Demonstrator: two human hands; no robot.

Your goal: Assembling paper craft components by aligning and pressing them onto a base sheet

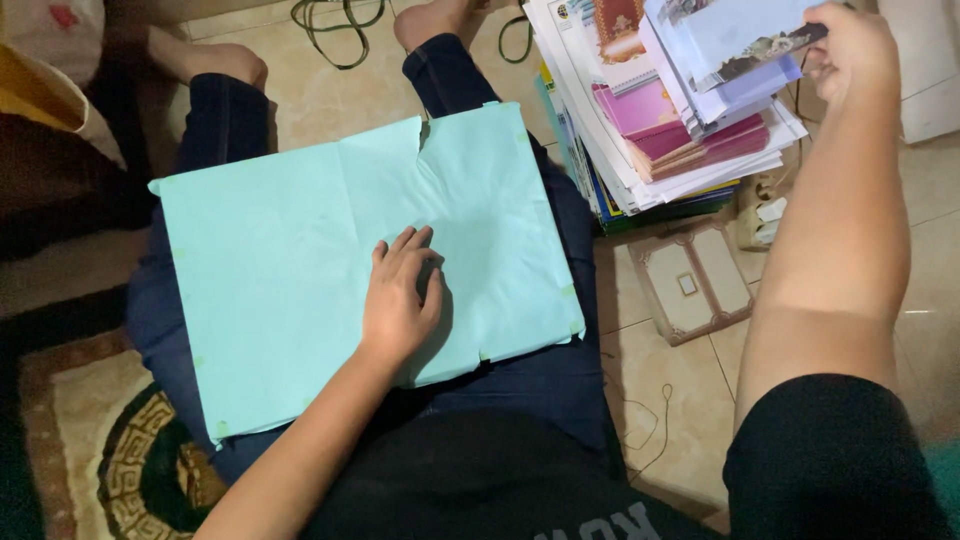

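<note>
The person sat on the tiled floor point(680, 400) with legs stretched out, and a large pale green sheet of paper point(300, 260) lay spread across the lap, creased down its middle and torn a little at its far edge. The left hand point(400, 300) rested flat on that sheet, near its right half, fingers loosely spread and pressing down, gripping nothing. Over on the right, the right hand point(850, 55) was up at the far right corner of the scene, fingers closed on the top papers point(740, 40) of a tall, untidy stack of books and papers point(650, 150) standing on the floor just beside the right leg. Pink and purple covers showed in the middle of that stack, white sheets jutting out under them. A small framed panel point(690, 285) lay on the tiles just in front of the stack, between it and the right arm. A patterned rug point(110, 440) with a dark round motif sat at the near left corner under the left leg, and a dark green cord point(340, 30) looped on the floor at the far edge beyond the feet.
</note>
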